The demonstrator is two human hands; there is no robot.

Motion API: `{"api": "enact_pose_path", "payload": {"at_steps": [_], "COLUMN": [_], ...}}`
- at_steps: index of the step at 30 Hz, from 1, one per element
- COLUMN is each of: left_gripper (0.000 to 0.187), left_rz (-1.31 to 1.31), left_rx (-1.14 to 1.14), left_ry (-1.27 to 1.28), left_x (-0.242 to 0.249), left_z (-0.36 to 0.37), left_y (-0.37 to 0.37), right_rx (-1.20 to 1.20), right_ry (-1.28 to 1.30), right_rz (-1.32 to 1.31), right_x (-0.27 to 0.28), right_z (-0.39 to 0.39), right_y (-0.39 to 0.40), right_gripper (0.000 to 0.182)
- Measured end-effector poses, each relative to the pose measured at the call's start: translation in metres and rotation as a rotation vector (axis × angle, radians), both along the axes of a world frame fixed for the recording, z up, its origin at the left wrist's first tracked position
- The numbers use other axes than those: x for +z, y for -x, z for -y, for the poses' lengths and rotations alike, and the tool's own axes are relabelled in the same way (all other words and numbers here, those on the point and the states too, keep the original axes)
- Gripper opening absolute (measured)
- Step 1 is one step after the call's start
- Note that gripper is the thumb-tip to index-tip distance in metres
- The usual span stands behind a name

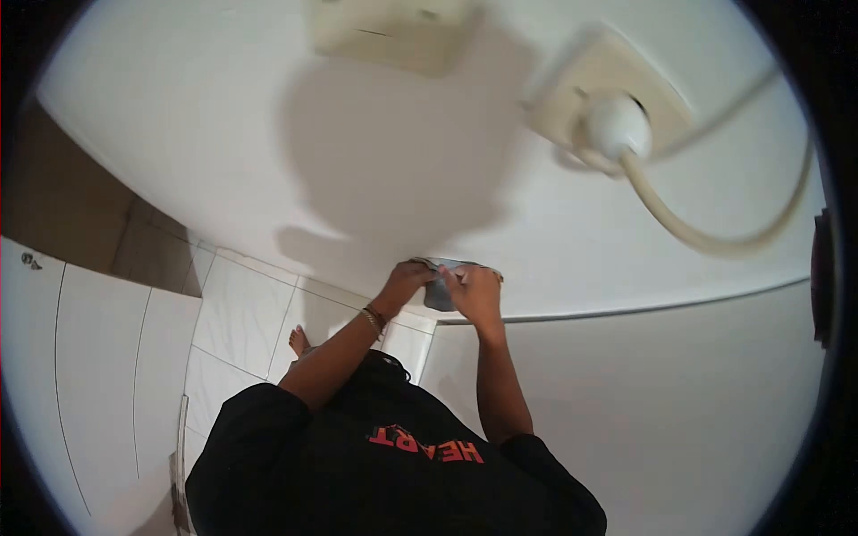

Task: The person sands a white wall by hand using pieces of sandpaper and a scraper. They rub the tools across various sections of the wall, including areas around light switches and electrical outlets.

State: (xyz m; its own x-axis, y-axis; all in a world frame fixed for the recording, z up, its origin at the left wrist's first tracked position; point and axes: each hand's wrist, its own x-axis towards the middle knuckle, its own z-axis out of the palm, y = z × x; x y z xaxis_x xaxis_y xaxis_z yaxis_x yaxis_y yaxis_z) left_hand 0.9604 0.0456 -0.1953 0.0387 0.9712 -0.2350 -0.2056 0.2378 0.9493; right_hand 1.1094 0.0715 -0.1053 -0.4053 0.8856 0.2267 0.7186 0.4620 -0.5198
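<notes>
Grey and soft-looking, a small piece [438,297] sits between the two hands, low in front of the pale wall [375,170] and just above the front of the person's shirt; what it is cannot be told at this size. Its paler upper edge shows between the fingers. The left hand [413,274] is at its left side, fingers bent inward and drawn together at that edge; whether the tips pinch it is too small to tell. The right hand [476,290] is at its right side, knuckles up, fingers curled and thumb pointing toward the left hand; its grip cannot be told either. Dark bands [374,317] circle the left wrist. Below is a black shirt [393,456] with red lettering, and beyond the left forearm a bare foot [299,339] on white tiles [241,308]. White cabinet doors [98,375] stand at far left. Higher on the wall, a white plug [617,125] with a cream cord [666,214] sits in a socket [572,94].
</notes>
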Motion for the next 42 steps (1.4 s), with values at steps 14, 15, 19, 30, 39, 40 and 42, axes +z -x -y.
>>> {"api": "enact_pose_path", "payload": {"at_steps": [14,15,19,30,39,40,42], "left_gripper": [0.014,0.014,0.012,0.016,0.022,0.022,0.02], "left_rz": [-0.184,-0.168,-0.25,-0.447,-0.281,-0.286,-0.18], "left_rx": [0.524,0.507,0.302,-0.088,-0.179,-0.161,-0.116], "left_ry": [-0.268,-0.271,-0.156,-0.474,-0.371,-0.369,-0.409], "left_x": [0.209,0.208,0.179,0.082,0.097,0.095,0.087], "left_z": [0.069,0.076,0.094,0.038,0.03,0.03,0.018], "left_y": [0.369,0.389,0.472,0.143,-0.062,-0.067,-0.089], "right_rx": [0.284,0.266,0.208,0.072,-0.413,-0.394,-0.362], "right_ry": [0.05,0.132,0.16,0.225,0.174,0.178,0.242], "right_rz": [-0.753,-0.732,-0.521,-0.335,-0.453,-0.453,-0.421], "right_x": [0.087,0.092,0.079,0.026,0.055,0.056,0.048], "right_z": [0.036,0.044,0.066,0.048,0.076,0.079,0.063], "right_y": [0.388,0.405,0.471,0.101,-0.062,-0.063,-0.086], "right_gripper": [0.046,0.045,0.042,0.028,0.036,0.036,0.042]}}
